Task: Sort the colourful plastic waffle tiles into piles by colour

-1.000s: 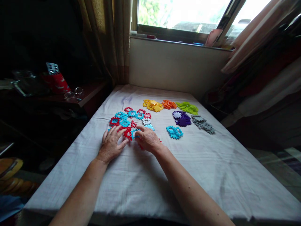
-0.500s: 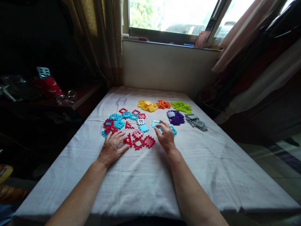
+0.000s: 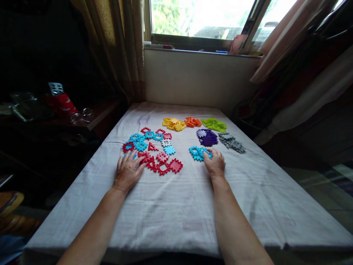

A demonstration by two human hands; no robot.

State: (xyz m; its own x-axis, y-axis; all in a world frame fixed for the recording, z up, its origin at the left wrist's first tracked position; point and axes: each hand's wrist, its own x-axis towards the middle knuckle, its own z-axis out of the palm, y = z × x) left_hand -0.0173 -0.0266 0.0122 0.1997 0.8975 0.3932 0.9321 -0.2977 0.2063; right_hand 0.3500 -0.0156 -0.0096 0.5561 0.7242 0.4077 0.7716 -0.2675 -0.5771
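Note:
On the cloth-covered table my left hand [image 3: 129, 171] lies with fingers spread, its fingertips touching the edge of a mixed group of red and blue notched plastic building tiles. Part of that group is hidden beneath the fingers. A red square tile [image 3: 175, 165] and a red frame tile [image 3: 163, 168] lie to its right. My right hand [image 3: 216, 163] is at the right end of a small pile of blue building tiles [image 3: 196, 153], thumb and fingers closed round a blue tile there. A light blue tile [image 3: 169, 150] and a white window tile [image 3: 166, 142] lie between the hands.
Further back are sorted piles: yellow tiles [image 3: 173, 124], orange tiles [image 3: 192, 122], green tiles [image 3: 214, 125], purple tiles [image 3: 207, 138] and grey tiles [image 3: 232, 142]. A side table at left bears glasses [image 3: 81, 116] and a red container [image 3: 64, 105]. Curtains flank the window.
My right hand has moved right and nearer to me, and its fingers have closed. The blue tile once near its fingertips now lies with the others in one pile. My left hand has shifted slightly left.

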